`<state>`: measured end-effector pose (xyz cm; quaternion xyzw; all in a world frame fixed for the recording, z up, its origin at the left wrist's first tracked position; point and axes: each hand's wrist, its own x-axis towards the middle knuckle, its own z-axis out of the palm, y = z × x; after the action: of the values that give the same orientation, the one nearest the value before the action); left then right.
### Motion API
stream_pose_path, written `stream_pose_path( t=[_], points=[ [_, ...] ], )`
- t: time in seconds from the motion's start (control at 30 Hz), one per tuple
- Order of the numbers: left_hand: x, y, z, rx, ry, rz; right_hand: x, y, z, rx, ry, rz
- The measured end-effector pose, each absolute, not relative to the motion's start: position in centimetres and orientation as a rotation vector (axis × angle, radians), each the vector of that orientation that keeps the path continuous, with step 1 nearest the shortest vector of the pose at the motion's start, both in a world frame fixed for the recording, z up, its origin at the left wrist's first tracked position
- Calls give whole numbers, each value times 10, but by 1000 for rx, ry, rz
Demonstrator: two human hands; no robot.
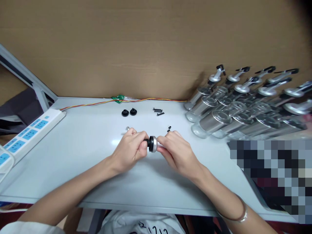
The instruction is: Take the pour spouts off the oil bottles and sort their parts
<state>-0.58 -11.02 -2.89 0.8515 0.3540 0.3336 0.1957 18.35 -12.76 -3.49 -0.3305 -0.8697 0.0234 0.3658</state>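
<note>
While both hands meet above the near-central part of the white tabletop [97,191], a pourer top [153,144] with a black base, a silver collar and a metallic spout lies roughly horizontal between them. The left hand [131,148] is closed on the black base, thumb and fingers pressed around it; the right hand [179,152] pinches the spout on the other side of the collar, its fingers likewise closed. A small, pale, shiny piece [128,128] shows just beyond the left hand, partly hidden. Beyond the right hand lie small black pieces [169,129], and farther back are slender black parts [158,111] in a loose group. To the left of these, two round black stoppers [129,112] sit side by side. Twisted red and yellow wires [92,104] run along the rear edge, past a green and clear wrapper [119,98], toward a white power strip [31,133] with blue sockets at the left. At the right stand glass-and-metal bottles [215,120] in a close cluster, several fitted with spouted tops. A brown cardboard panel [122,48] rises behind the tabletop.
</note>
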Motion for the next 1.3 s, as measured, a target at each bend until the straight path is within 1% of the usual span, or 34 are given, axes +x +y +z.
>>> stream_pose_path(
  t=[0.07, 0.13, 0.2, 0.27, 0.33, 0.4, 0.5, 0.57, 0.67, 0.73, 0.8, 0.87, 0.97, 1.03, 1.1, 1.2, 1.3],
  points=[
    [-4, -115, -26, 2242, 1006, 878, 186, -128, -36, -810, -2266, -171],
    [-3, -117, -25, 2168, 1008, 831, 188, -129, -38, -787, -2276, -292],
    [-4, -118, -27, 2165, 1020, 798, 188, -130, -39, -790, -2258, -307],
    [-5, -117, -30, 2208, 1044, 786, 186, -131, -39, -803, -2229, -190],
    [-6, -116, -33, 2254, 1061, 788, 182, -133, -38, -840, -2183, 107],
    [-8, -113, -34, 2317, 1046, 812, 179, -134, -36, -926, -2062, 583],
    [-10, -108, -34, 2430, 946, 865, 174, -134, -35, -1002, -1653, 1373],
    [-12, -104, -34, 2497, 866, 865, 172, -133, -36, -963, -1331, 1791],
    [-17, -95, -35, 2606, 787, 791, 172, -130, -38, -833, -1000, 2232],
    [-24, -88, -34, 2639, 778, 800, 175, -128, -39, -737, -914, 2386],
    [-35, -78, -33, 2571, 896, 933, 179, -125, -38, -713, -929, 2356],
    [-48, -67, -32, 2394, 1216, 1062, 184, -122, -38, -810, -1059, 2117],
    [-65, -50, -35, 2236, 1575, 761, 188, -119, -39, -1081, -1419, 1610],
    [-70, -41, -42, 2213, 1640, 612, 189, -118, -41, -1213, -1685, 1345],
    [-70, -35, -51, 2209, 1638, 573, 189, -119, -44, -1299, -1921, 1164],
    [-66, -30, -63, 2123, 1608, 647, 188, -122, -49, -1355, -2162, 999],
    [-61, -28, -69, 2024, 1596, 738, 186, -123, -54, -1373, -2226, 932]
  ],
)
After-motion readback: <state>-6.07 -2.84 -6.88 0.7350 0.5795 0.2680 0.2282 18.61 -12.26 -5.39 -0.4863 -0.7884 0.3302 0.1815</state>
